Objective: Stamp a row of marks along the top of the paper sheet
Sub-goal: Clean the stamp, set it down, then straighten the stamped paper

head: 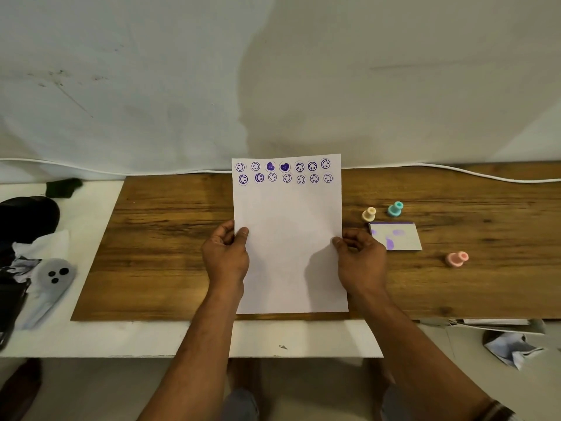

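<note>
A white paper sheet [288, 238] is held up over the wooden board [170, 238], its top reaching past the board's back edge. Two rows of purple marks [285, 172], smiley faces and two hearts, run along its top. My left hand [226, 256] pinches the sheet's left edge and my right hand [359, 258] pinches its right edge. To the right on the board lie a cream stamp [369, 214], a teal stamp [395, 208] and a pink stamp [457, 258], with a white ink pad [399, 237] smeared purple between them.
The board rests on a white table [273, 338]. At the left are a black object [28, 218], crumpled cloth and a grey ghost-shaped toy [53, 276]. A white cable [455, 171] runs along the wall. Crumpled paper [513, 349] lies lower right.
</note>
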Tool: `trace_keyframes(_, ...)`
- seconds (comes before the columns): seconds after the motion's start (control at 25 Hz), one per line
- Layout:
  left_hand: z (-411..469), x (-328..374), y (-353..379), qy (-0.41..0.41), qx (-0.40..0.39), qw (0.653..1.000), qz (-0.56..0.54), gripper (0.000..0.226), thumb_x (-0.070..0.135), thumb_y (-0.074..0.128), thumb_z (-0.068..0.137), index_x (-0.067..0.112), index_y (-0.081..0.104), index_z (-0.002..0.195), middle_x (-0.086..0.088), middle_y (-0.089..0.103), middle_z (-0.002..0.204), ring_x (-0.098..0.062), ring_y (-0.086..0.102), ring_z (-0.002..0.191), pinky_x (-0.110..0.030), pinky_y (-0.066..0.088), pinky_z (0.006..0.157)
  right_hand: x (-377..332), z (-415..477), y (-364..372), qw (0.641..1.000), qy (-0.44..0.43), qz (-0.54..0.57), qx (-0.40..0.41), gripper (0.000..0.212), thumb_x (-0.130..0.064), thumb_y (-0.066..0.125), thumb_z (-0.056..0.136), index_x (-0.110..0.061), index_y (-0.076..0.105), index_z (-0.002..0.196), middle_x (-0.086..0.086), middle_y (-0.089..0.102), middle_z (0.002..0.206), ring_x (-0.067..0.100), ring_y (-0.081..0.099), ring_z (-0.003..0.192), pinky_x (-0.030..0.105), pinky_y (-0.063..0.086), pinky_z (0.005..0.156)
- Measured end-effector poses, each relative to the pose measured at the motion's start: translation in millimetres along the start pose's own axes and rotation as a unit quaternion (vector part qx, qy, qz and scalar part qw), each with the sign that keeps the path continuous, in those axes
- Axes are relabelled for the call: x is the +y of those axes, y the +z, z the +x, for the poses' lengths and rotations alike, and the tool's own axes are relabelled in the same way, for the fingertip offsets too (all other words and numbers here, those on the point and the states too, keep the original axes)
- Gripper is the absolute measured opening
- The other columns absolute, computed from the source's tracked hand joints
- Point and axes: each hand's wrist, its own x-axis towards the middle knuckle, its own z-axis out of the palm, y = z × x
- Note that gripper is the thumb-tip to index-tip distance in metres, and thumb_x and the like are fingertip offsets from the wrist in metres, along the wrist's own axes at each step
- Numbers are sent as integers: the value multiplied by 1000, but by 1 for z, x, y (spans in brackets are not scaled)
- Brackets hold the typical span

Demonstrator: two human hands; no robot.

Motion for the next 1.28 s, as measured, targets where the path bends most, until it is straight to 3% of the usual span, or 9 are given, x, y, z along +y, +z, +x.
trace_keyframes(0.24, -4, 5, 0, 9, -2, 1000, 16, 25, 4, 72, 90, 27, 70, 98, 20, 77, 79, 1, 72, 80, -22, 55, 73, 0, 0, -1, 1000, -11, 7, 9, 10, -19, 77, 95, -21, 75, 105, -14, 73, 92, 4, 69, 88, 27, 59, 78)
trace_keyframes(0.36, -11, 0, -1, 98, -35, 971, 214, 62, 4, 74, 86, 20, 51, 142, 2, 62, 135, -16, 63, 121, -35, 53, 101, 2, -3, 1, 999, -37, -31, 10, 15, -21, 75, 96, -29, 69, 108, -19, 72, 95, 7, 71, 92, 28, 58, 76)
trace_keyframes(0.44, -17, -8, -2, 159, -93, 908, 376, 76, 7, 71, 88, 24, 37, 154, -2, 36, 161, -18, 40, 143, -33, 39, 114, 5, -9, 3, 991, -81, -108, 2, 30, -21, 74, 97, -29, 62, 124, -14, 71, 108, 15, 70, 102, 28, 55, 78)
trace_keyframes(0.52, -20, -12, 0, 199, -133, 852, 466, 58, 13, 61, 95, 23, 47, 151, -1, 36, 164, -22, 30, 151, -35, 28, 123, 12, -15, 5, 946, -173, -275, -13, 51, -18, 74, 96, -27, 55, 141, 0, 64, 131, 24, 61, 117, 38, 57, 89)
trace_keyframes(0.6, -19, -13, 0, 195, -150, 830, 501, 50, 17, 53, 99, 22, 50, 149, 1, 38, 163, -23, 27, 153, -39, 24, 125, 19, -19, 7, 883, -250, -396, -21, 49, -18, 73, 95, -22, 61, 142, 12, 60, 138, 33, 54, 122, 49, 56, 96)
trace_keyframes(0.68, -17, -15, -1, 186, -157, 819, 520, 51, 20, 48, 102, 23, 44, 153, 2, 32, 166, -22, 22, 155, -40, 24, 125, 21, -19, 7, 856, -260, -446, -21, 43, -22, 70, 96, -19, 65, 139, 16, 59, 141, 38, 53, 124, 52, 55, 98)
trace_keyframes(0.84, -18, -20, -1, 199, -162, 804, 536, 53, 25, 44, 104, 25, 36, 157, 0, 20, 170, -22, 15, 157, -40, 21, 127, 22, -22, 10, 833, -264, -486, -23, 51, -26, 76, 91, -18, 64, 140, 16, 51, 155, 44, 48, 136, 59, 51, 102)
trace_keyframes(1.0, -20, -23, -1, 200, -151, 814, 524, 51, 29, 47, 104, 25, 40, 155, -1, 29, 167, -22, 24, 154, -42, 29, 124, 27, -23, 11, 826, -253, -501, -57, 56, -28, 68, 97, -17, 54, 150, 10, 54, 154, 38, 49, 137, 57, 50, 105)
trace_keyframes(1.28, -34, -22, -9, 198, -207, 738, 611, 65, 48, 29, 105, 27, 7, 163, 0, -2, 173, -23, -6, 159, -45, 3, 129, 16, -34, 0, 821, -227, -512, -113, 57, -33, 57, 103, -21, 44, 157, 5, 47, 161, 33, 42, 144, 53, 45, 111)
